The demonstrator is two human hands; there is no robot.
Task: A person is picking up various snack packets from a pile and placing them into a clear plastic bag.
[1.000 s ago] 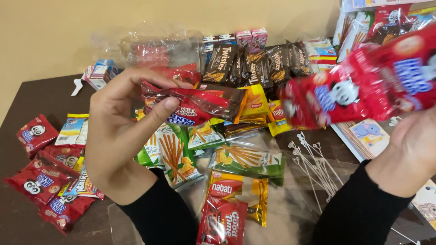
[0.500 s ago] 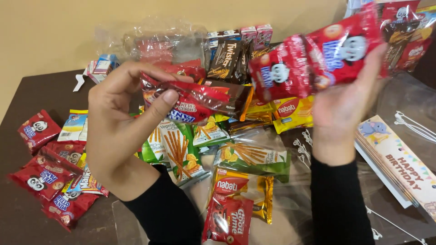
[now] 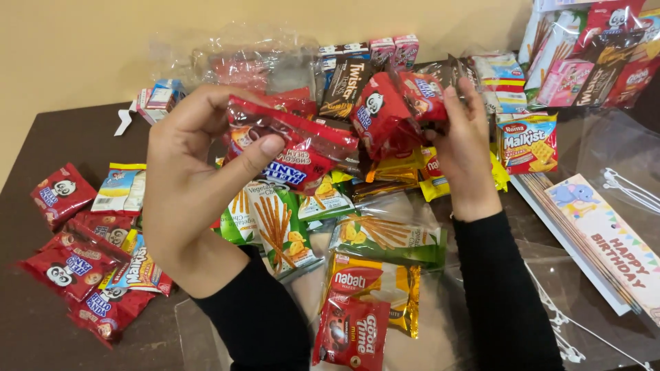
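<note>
Above the surface: two red snack packets are held up over a spread of wrapped snacks on the dark brown surface (image 3: 82,148).
Left hand: the left hand (image 3: 189,199) is curled, thumb pressed onto a long dark-red wafer packet (image 3: 295,141), which is pinched at its left end.
Right hand: the right hand (image 3: 464,148) is closed, fingers wrapped round a red panda-print packet (image 3: 381,110) at its right end.
Where the packets are: both are raised in mid-air, meeting end to end between the hands.
Step in hand: by the look of it, packets are being gathered into a bunch.
Next move calls for: a firm grip on both slippery wrappers while they are squared together.
Below: green stick-snack packets (image 3: 275,223) and a yellow wafer packet (image 3: 375,288) lie flat.
Hard to make out: the clear plastic bag (image 3: 234,58) behind is crumpled; the card (image 3: 605,233) at right is cut off.
</note>
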